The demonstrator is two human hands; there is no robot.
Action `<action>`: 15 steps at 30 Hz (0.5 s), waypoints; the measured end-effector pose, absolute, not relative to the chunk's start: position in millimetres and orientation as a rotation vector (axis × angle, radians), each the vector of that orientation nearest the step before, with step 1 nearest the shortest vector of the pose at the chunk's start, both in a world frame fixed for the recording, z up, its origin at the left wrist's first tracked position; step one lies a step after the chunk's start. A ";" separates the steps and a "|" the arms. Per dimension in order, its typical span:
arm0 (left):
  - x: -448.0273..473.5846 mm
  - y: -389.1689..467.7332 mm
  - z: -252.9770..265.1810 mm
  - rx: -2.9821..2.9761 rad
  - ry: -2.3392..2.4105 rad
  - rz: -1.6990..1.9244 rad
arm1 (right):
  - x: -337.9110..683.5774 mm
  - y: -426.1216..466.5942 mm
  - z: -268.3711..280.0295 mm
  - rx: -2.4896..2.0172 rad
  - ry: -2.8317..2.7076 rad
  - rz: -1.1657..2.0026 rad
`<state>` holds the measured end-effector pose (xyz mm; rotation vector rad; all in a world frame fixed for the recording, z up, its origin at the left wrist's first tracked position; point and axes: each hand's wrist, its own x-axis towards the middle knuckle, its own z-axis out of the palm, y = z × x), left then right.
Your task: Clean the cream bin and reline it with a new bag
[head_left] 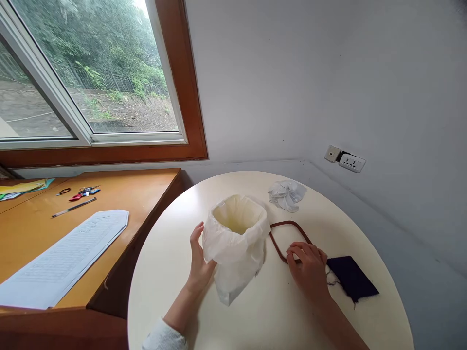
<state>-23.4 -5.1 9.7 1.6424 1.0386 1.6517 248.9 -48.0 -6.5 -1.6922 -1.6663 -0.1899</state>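
Two hands at a round table: one on a lined bin, one on a frame.
The left hand, half open, thumb and fingers spread, cups the left side of the single lined bin, upright on the table. The right hand, fingers bent, touches the lower right of the one brown frame, just beside the bin; whether it pinches it, I cannot tell. One dark cloth lies right of that hand; one crumpled bag sits beyond the frame. Farther off: one desk left, two wall plates right, one window.
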 end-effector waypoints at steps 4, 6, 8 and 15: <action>-26.5 -7.7 14.1 1.579 1.019 1.674 | 248.5 -48.9 -4.0 -1.700 -1.663 -0.143; -27.7 -8.2 16.2 1.524 1.022 1.686 | 248.3 -49.3 -3.0 -1.703 -1.669 -0.135; -29.0 -7.4 17.7 1.458 1.005 1.710 | 248.4 -49.6 -3.1 -1.703 -1.676 -0.136; -35.0 -2.6 20.0 1.351 1.033 1.876 | 248.9 -47.3 -6.4 -1.682 -1.696 -0.141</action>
